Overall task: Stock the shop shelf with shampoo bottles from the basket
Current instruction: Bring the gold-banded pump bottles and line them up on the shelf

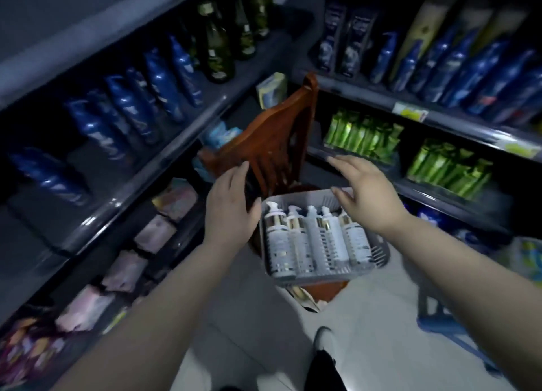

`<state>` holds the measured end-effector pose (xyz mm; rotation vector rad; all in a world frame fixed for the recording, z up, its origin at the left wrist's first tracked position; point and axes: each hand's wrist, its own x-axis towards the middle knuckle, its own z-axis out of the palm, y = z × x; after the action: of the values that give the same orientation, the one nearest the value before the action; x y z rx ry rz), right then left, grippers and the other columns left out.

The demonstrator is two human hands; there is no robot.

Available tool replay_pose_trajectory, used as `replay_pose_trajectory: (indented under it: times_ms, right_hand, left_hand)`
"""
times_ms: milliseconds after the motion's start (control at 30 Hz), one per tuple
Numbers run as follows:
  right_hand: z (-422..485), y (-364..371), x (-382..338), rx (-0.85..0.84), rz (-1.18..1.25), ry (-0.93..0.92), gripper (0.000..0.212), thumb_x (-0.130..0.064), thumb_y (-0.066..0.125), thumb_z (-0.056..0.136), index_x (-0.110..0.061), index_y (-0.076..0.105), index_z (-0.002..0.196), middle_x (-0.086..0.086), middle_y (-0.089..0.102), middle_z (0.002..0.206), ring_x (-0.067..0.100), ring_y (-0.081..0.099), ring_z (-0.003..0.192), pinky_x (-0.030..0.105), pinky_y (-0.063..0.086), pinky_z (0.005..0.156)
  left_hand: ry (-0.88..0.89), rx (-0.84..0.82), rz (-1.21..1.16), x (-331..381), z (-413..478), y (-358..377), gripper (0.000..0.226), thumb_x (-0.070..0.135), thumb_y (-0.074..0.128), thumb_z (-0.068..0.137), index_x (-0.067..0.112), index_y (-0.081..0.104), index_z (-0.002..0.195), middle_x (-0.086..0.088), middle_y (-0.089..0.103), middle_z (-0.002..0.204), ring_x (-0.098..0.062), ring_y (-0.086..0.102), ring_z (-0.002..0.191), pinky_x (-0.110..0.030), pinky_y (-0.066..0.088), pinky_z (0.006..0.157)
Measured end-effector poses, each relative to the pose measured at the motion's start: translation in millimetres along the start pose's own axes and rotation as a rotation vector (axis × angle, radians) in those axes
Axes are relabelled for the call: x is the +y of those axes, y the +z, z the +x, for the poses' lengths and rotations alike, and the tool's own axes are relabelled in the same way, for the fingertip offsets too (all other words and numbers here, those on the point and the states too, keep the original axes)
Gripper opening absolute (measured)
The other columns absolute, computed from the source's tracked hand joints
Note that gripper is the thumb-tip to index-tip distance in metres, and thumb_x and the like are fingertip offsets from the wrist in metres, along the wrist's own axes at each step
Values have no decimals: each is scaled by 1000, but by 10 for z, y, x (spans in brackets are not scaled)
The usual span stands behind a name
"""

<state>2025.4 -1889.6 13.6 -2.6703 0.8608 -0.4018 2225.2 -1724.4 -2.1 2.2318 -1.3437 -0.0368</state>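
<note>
A grey slotted basket [378, 252] sits on the seat of a brown wooden chair [272, 144]. Inside it several white pump shampoo bottles [313, 241] with gold bands lie side by side. My left hand [231, 206] hovers just left of the basket's edge, fingers straight and relaxed, holding nothing. Above the basket's far right corner my right hand [363, 191] is spread flat, palm down, also holding nothing. The left shelf [140, 167] carries blue bottles [132, 109] with a bare stretch in front of them.
Dark green glass bottles [217, 44] stand at the back of the left shelf. The right-hand shelves hold blue bottles [475, 76] and green packs [363, 135]. Pink packets [123, 270] fill the lower left shelf. A blue basket [448, 323] stands on the pale floor at right.
</note>
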Motion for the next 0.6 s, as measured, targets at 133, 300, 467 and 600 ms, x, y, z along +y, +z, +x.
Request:
replay_pose_trajectory:
  times_ms: [133,300,467,600]
  right_hand:
    - [-177,324,515,-75,26,70,56,-14,66,84,-8,50,138,14,55,134,34,49,125,45,39,106]
    - [-289,869,762,-171,102,162,53,-18,63,86,-10,50,137,14,55,134,35,50,122,44,40,102]
    - [-244,1578,667,-267,190,182,57,-17,64,88,-10,45,141,14,53,137,35,49,125,43,38,104]
    - [-88,2167,535,-395,257,215,60,-24,59,93,-11,36,147,13,45,145,31,41,132,40,35,106]
  left_hand:
    - [-76,-88,-29,56,-8,653,67,17,67,87,4,37,145,-19,46,142,-35,41,132,-43,31,110]
    - [-163,-216,-50,-178,-126,1308,67,21,65,87,10,36,146,-13,47,142,-30,43,130,-40,35,107]
    - [-233,-275,-122,-551,-278,1744,63,22,62,87,14,37,145,-12,47,139,-29,45,125,-44,42,101]
    - [-271,-285,-158,-819,-343,1954,58,24,61,90,12,41,142,-13,48,137,-26,44,125,-40,42,101]
